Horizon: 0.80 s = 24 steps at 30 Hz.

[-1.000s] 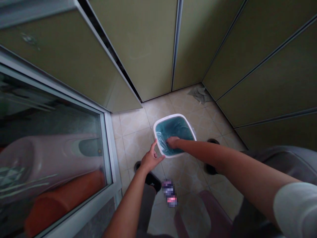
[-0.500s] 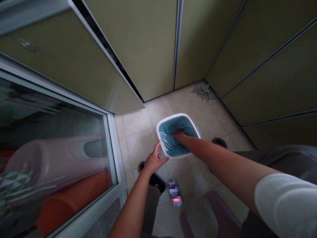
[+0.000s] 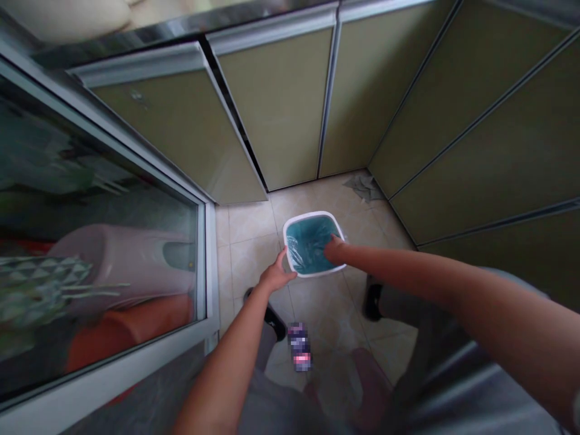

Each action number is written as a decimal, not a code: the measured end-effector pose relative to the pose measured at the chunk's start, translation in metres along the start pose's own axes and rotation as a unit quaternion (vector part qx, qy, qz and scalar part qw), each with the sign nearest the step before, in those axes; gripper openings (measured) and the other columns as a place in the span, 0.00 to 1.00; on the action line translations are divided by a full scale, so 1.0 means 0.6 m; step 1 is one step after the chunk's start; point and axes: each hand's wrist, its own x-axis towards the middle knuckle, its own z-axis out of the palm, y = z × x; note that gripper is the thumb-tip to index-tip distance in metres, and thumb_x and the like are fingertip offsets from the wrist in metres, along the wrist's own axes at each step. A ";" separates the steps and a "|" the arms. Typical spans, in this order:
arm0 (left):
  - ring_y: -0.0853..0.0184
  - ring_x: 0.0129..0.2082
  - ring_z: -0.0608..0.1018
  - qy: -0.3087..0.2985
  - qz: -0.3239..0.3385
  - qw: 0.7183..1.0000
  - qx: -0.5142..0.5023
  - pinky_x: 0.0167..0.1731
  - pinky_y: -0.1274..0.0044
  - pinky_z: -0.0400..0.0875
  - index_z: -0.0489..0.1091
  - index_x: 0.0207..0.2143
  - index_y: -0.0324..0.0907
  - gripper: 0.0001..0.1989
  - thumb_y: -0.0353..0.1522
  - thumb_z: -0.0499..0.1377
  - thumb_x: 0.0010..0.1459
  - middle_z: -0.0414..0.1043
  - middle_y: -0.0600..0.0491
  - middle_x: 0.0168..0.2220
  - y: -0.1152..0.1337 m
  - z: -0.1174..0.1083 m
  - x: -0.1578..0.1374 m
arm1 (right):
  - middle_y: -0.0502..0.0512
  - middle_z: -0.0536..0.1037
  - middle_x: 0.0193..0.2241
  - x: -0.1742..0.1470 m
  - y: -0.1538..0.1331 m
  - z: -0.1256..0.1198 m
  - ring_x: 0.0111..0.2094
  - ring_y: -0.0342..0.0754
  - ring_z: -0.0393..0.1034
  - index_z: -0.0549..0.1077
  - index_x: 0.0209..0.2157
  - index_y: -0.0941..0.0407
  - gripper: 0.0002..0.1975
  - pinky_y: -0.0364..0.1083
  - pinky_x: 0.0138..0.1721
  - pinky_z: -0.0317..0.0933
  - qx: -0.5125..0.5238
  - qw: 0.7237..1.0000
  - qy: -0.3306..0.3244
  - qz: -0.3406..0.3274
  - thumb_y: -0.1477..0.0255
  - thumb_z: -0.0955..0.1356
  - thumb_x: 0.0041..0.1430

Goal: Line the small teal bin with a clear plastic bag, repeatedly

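While we bend over the white bin [image 3: 312, 214] on the tiled floor [image 3: 247, 226], our left hand [image 3: 275, 277] grips its near-left rim, thumb and fingers closed over the edge where the clear liner bag [image 3: 299, 254] folds outward. Our right hand [image 3: 334, 249] reaches over the bin's right side and down into its teal-tinted inside; whether those fingers pinch the plastic or merely press it flat we cannot tell, since the hand is small and partly sunk below the rim. We judge the step in hand to be seating the liner against the bin's inner walls while the left hand steadies the rim. The next move, as we read it, calls for keeping the bin braced and spreading the film evenly without dragging its folded edge off the rim. Beyond the bin, a crumpled grey cloth [image 3: 362, 186] lies in the corner under olive cabinet doors [image 3: 281, 109]. To the bin's left a glass sliding door [image 3: 104, 241] shows pink and orange shapes behind it. Near the bin's front, our dark shoes [image 3: 374, 299] stand on the tiles.
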 end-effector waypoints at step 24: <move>0.70 0.26 0.73 0.016 0.020 0.998 -0.052 0.30 0.79 0.66 0.76 0.53 0.39 0.20 0.36 0.64 0.59 0.76 0.54 0.32 0.062 0.115 -0.192 | 0.58 0.83 0.45 -0.391 0.012 0.044 0.45 0.49 0.77 0.79 0.53 0.58 0.21 0.44 0.48 0.66 0.236 0.967 0.093 0.001 0.75 0.63 0.63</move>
